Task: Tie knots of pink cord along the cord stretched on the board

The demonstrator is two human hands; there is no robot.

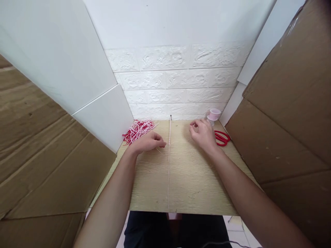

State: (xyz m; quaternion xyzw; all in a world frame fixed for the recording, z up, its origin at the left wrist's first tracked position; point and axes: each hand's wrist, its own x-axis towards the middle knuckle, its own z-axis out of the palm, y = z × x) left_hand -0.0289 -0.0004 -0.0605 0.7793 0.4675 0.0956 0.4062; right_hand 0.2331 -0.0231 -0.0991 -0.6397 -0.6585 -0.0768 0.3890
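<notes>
A white cord (169,172) runs straight from a small nail (170,116) at the back of the board to its front edge; its upper stretch looks thicker, as if knotted. Just left of this cord, my left hand (151,142) is closed in a pinch on a thin pale thread (158,150), whose loose length trails below the fingers. To the right and apart from the cord, my right hand (204,133) is raised with thumb and forefinger curled together. Whatever lies between those fingertips is too small to make out.
A pile of red and white cords (139,129) lies at the back left. Behind my right hand stand spools of pale pink and white thread (214,114), with red-handled scissors (222,137) beside it. Cardboard panels (292,131) flank the wooden board (196,186); a white brick-patterned wall (178,79) closes the back.
</notes>
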